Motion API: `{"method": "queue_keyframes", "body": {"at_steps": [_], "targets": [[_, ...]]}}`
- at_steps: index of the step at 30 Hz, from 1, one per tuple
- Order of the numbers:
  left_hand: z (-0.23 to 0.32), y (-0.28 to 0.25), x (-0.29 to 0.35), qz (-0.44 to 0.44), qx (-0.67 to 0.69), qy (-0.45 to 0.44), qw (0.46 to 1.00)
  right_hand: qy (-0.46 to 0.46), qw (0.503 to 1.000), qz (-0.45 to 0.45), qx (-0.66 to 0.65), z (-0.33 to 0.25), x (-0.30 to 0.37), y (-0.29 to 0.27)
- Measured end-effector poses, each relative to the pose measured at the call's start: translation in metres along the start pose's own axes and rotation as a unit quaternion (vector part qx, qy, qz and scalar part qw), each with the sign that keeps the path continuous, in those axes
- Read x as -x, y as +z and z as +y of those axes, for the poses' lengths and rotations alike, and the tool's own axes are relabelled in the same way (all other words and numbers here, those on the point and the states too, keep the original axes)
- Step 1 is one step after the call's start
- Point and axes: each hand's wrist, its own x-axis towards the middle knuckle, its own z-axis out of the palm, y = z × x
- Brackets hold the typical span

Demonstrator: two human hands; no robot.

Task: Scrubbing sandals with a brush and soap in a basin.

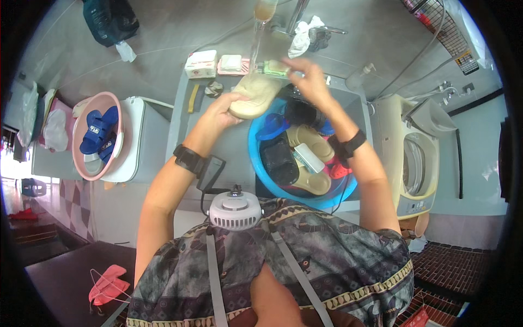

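Note:
A beige slipper [255,98] is tilted under a thin stream of water over the grey sink [218,155]. My left hand [224,109] is closed round its near left end. To the right of the slipper is my right hand [309,82], raised near a green bar of soap [275,67] on the back ledge. Motion blurs its fingers, so whether they hold anything is unclear. Below it a blue tub [256,147] holds several slippers: beige ones [313,182], black ones [279,161], a blue one [272,126] and a red one [340,171]. A white brush [309,158] lies on them.
White and pink soap packs [201,64] and a yellow-handled tool [193,98] lie at the sink's back left. A metal tap [294,24] with a white cloth [303,39] is behind. At left, a pink basin [79,147] holds blue slippers; at right stands a washing machine [403,158].

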Motion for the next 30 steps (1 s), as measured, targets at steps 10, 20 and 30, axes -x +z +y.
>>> {"method": "queue_keyframes", "body": {"at_steps": [10,20,30], "targets": [[-0.007,-0.031,0.034,0.067,-0.101,0.031,0.992,0.014,0.976,-0.185,-0.114,-0.007,0.026,0.141],[-0.009,-0.055,0.065,0.012,-0.1,0.026,0.995,0.072,0.933,-0.345,0.068,0.02,0.005,0.167],[-0.02,-0.045,0.083,0.07,-0.126,0.007,0.989,0.278,0.895,-0.29,-0.193,0.063,0.02,0.17]]}}
